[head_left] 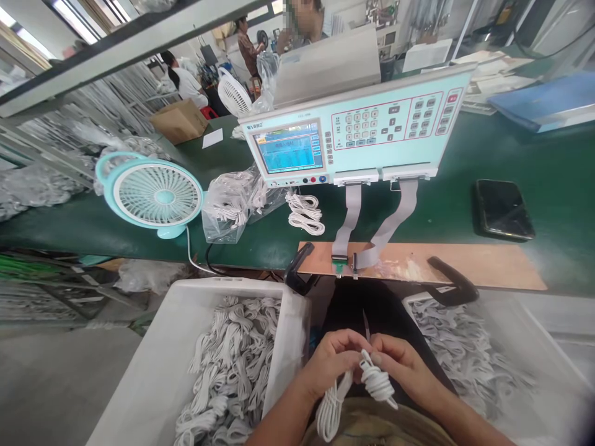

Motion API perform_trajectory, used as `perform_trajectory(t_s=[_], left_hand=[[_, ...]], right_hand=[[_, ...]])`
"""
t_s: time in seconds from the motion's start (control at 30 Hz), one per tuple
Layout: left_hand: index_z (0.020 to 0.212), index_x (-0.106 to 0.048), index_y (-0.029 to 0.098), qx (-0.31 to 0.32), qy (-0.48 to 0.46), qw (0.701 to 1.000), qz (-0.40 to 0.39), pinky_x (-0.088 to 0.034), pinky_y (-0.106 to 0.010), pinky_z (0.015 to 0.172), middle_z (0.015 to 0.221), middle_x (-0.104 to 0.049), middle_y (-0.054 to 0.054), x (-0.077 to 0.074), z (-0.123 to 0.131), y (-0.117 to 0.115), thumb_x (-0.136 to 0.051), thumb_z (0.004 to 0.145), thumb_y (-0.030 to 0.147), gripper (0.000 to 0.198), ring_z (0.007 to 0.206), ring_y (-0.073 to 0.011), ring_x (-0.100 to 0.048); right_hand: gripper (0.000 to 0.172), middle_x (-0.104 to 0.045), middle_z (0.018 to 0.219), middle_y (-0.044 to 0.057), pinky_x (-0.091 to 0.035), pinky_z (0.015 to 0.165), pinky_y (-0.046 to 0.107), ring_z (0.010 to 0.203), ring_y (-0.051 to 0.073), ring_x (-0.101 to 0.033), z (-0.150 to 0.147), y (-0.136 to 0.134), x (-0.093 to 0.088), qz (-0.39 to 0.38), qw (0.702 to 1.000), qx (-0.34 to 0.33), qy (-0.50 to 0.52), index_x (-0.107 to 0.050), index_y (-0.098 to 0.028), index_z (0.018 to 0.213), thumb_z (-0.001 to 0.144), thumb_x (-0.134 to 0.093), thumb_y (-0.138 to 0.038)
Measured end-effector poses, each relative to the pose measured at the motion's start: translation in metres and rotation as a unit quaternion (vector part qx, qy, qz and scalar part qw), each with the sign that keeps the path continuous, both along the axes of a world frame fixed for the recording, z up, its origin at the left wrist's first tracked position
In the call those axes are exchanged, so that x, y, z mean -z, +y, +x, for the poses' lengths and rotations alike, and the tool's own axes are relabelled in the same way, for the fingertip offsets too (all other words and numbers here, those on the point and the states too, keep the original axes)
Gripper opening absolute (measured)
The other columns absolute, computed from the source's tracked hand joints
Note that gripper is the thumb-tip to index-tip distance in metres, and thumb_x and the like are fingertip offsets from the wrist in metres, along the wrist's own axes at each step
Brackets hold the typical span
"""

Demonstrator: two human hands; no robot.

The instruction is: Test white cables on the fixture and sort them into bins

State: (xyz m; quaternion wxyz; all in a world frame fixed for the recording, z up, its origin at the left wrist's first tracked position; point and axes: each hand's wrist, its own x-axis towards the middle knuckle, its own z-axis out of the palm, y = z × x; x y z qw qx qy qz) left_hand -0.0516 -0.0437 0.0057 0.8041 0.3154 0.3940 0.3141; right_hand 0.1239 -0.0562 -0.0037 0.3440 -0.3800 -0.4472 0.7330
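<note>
Both hands meet low in the head view, over my lap. My left hand [332, 362] and my right hand [402, 365] pinch a coiled white cable [372, 378] between them; a loop of it hangs down under the left hand. A white bin [153, 371] full of coiled white cables stands to the left of my lap. Another bin [525, 328] with white cables stands to the right. Ahead on the green bench, a light-blue cable tester [353, 130] with a lit screen connects by two grey ribbon cables to a test connector [341, 263] on a wooden board [488, 263].
A turquoise desk fan [155, 195] stands at left, beside a plastic bag of cables [227, 207] and two loose coils [304, 214]. A black phone [502, 209] lies at right. Black clamps [453, 285] hold the board. Other people work at the back.
</note>
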Motion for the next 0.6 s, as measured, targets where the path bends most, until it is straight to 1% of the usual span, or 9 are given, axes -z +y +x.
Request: perform_trajectory(t_s=[0.07, 0.1, 0.2, 0.27, 0.3, 0.33, 0.43, 0.5, 0.6], left_hand=[[0.075, -0.064, 0.012, -0.06, 0.041, 0.997, 0.001, -0.037, -0.018, 0.052, 0.061, -0.056, 0.0, 0.0, 0.007, -0.002, -0.073, 0.07, 0.03, 0.021, 0.052, -0.0071, -0.047], [0.073, -0.062, 0.013, -0.089, 0.058, 0.994, 0.003, -0.036, -0.017, 0.053, 0.061, -0.055, 0.001, 0.001, 0.011, -0.003, -0.071, 0.071, 0.029, 0.019, 0.054, -0.0068, -0.046], [0.076, -0.057, 0.015, -0.148, 0.097, 0.984, 0.003, -0.036, -0.018, 0.056, 0.065, -0.051, 0.003, 0.001, 0.018, -0.005, -0.066, 0.075, 0.03, 0.017, 0.057, -0.0071, -0.043], [0.078, -0.055, 0.015, -0.158, 0.13, 0.979, 0.02, -0.036, -0.019, 0.057, 0.066, -0.05, 0.004, 0.0, 0.019, -0.005, -0.062, 0.078, 0.03, 0.016, 0.059, -0.008, -0.043], [0.078, -0.055, 0.016, -0.153, 0.152, 0.976, 0.039, -0.037, -0.02, 0.058, 0.067, -0.05, 0.003, -0.002, 0.019, -0.004, -0.059, 0.079, 0.029, 0.014, 0.06, -0.0087, -0.044], [0.078, -0.055, 0.016, -0.143, 0.177, 0.972, 0.063, -0.037, -0.021, 0.059, 0.068, -0.051, 0.003, -0.003, 0.019, -0.003, -0.057, 0.08, 0.028, 0.013, 0.062, -0.0096, -0.045], [0.079, -0.056, 0.016, -0.116, 0.255, 0.949, 0.147, -0.039, -0.023, 0.064, 0.073, -0.055, 0.0, -0.006, 0.018, 0.002, -0.052, 0.083, 0.026, 0.011, 0.069, -0.0126, -0.049], [0.079, -0.056, 0.017, -0.114, 0.288, 0.932, 0.189, -0.04, -0.024, 0.066, 0.074, -0.056, -0.001, -0.006, 0.019, 0.007, -0.05, 0.085, 0.026, 0.012, 0.071, -0.0136, -0.051], [0.077, -0.054, 0.017, -0.142, 0.307, 0.915, 0.221, -0.04, -0.024, 0.065, 0.071, -0.055, 0.0, -0.003, 0.021, 0.02, -0.05, 0.086, 0.029, 0.016, 0.068, -0.0135, -0.05]], right_hand=[[0.032, -0.053, 0.07, 0.001, -0.038, 0.059, 0.024, 0.063, 0.015, -0.048, 0.0, -0.001, 0.001, 0.083, 0.995, 0.023, -0.056, -0.051, -0.017, 0.073, 0.091, -0.054, -0.044], [0.028, -0.053, 0.071, 0.001, -0.039, 0.059, 0.024, 0.064, 0.015, -0.048, 0.001, -0.001, 0.001, 0.137, 0.986, 0.037, -0.086, -0.051, -0.018, 0.076, 0.092, -0.052, -0.041], [0.015, -0.058, 0.079, 0.003, -0.04, 0.063, 0.025, 0.069, 0.016, -0.052, 0.003, 0.001, -0.001, 0.306, 0.939, 0.033, -0.151, -0.056, -0.019, 0.091, 0.096, -0.045, -0.028], [0.016, -0.062, 0.082, 0.005, -0.041, 0.066, 0.027, 0.072, 0.017, -0.056, 0.004, 0.006, -0.005, 0.375, 0.909, 0.005, -0.182, -0.058, -0.019, 0.104, 0.096, -0.046, -0.024], [0.017, -0.063, 0.083, 0.005, -0.041, 0.066, 0.027, 0.072, 0.018, -0.057, 0.004, 0.008, -0.008, 0.386, 0.902, -0.008, -0.193, -0.058, -0.02, 0.107, 0.095, -0.047, -0.024], [0.016, -0.064, 0.082, 0.005, -0.041, 0.066, 0.027, 0.072, 0.018, -0.058, 0.004, 0.011, -0.01, 0.38, 0.902, -0.018, -0.202, -0.059, -0.02, 0.106, 0.095, -0.048, -0.024], [0.015, -0.062, 0.076, 0.003, -0.041, 0.062, 0.025, 0.066, 0.017, -0.056, 0.001, 0.018, -0.014, 0.311, 0.927, -0.021, -0.211, -0.061, -0.021, 0.087, 0.095, -0.049, -0.027], [0.02, -0.058, 0.07, 0.001, -0.039, 0.058, 0.024, 0.062, 0.016, -0.052, -0.003, 0.022, -0.012, 0.278, 0.939, 0.009, -0.203, -0.058, -0.021, 0.078, 0.093, -0.051, -0.03], [0.027, -0.052, 0.068, 0.001, -0.038, 0.058, 0.026, 0.062, 0.016, -0.048, -0.008, 0.033, -0.003, 0.236, 0.952, 0.1, -0.167, -0.055, -0.02, 0.072, 0.09, -0.054, -0.04]])
